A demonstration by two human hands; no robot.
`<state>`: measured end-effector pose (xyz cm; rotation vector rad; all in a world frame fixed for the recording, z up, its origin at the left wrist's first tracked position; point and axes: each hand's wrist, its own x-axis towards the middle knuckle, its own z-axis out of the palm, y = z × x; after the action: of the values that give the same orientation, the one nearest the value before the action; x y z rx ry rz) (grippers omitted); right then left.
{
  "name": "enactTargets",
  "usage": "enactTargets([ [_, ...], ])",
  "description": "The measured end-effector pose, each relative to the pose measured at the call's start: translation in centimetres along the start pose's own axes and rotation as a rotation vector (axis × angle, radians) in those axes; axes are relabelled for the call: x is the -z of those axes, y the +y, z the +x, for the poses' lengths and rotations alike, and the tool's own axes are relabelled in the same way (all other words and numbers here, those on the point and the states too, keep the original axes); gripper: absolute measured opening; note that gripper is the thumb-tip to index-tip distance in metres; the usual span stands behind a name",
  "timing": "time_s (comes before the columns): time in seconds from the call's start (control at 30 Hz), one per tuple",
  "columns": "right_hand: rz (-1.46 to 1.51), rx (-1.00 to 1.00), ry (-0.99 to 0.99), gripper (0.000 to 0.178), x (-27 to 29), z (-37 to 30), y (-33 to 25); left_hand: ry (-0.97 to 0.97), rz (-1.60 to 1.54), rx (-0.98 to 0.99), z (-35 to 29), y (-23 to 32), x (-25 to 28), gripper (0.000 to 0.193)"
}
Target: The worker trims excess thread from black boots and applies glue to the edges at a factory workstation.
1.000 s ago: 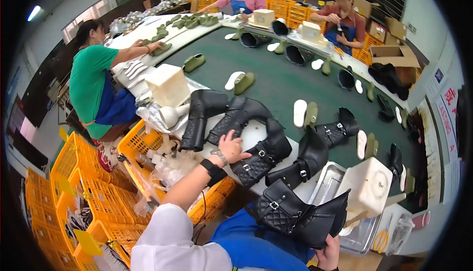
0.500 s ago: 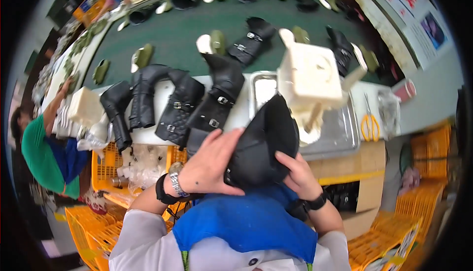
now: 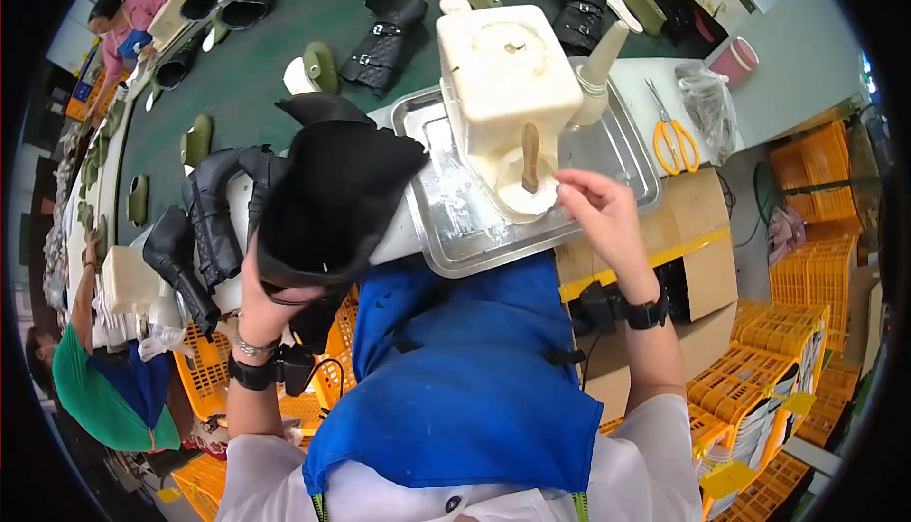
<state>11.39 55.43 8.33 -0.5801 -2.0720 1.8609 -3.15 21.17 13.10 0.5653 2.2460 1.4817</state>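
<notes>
The black boot (image 3: 332,201) sits upside down over the left hand (image 3: 270,292), its opening toward the person and its shaft reaching up and away over the near edge of the bench. The fingers curl round the lower rim from beneath, closed on the leather, probably so that the boot stays steady and its surface faces up for work.

Across from it, the right hand (image 3: 600,209) hovers at the near edge of the metal tray (image 3: 446,228), thumb and forefinger drawn together as if pinching something small; whether anything lies between them cannot be told. Just beyond its fingertips a wooden brush handle (image 3: 530,156) stands in a round cream pot (image 3: 525,190), under a square cream container (image 3: 503,71), all within easy reach.

Past the right hand, yellow scissors (image 3: 674,138) lie on the bench top, with a pink cup (image 3: 735,57) farther off. To the left of the held boot more black boots (image 3: 204,218) lean at the bench edge, crowding that side. The green conveyor belt (image 3: 247,76) beyond carries shoes and soles. Open room lies mainly between the hands, above the blue apron (image 3: 465,361); orange crates (image 3: 759,399) close in below on both sides.
</notes>
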Motion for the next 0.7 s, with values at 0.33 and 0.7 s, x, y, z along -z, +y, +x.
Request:
enactTargets([
  [0.33, -0.301, 0.932, -0.167, 0.04, -8.4, -2.4, -4.1, -0.041, 0.285, -0.32, 0.2, 2.1, -5.7, 0.089],
  [0.7, -0.319, 0.935, -0.434, 0.023, -12.3, -3.9, -5.3, -0.151, 0.67, -0.343, -0.5, 1.7, -5.2, 0.091],
])
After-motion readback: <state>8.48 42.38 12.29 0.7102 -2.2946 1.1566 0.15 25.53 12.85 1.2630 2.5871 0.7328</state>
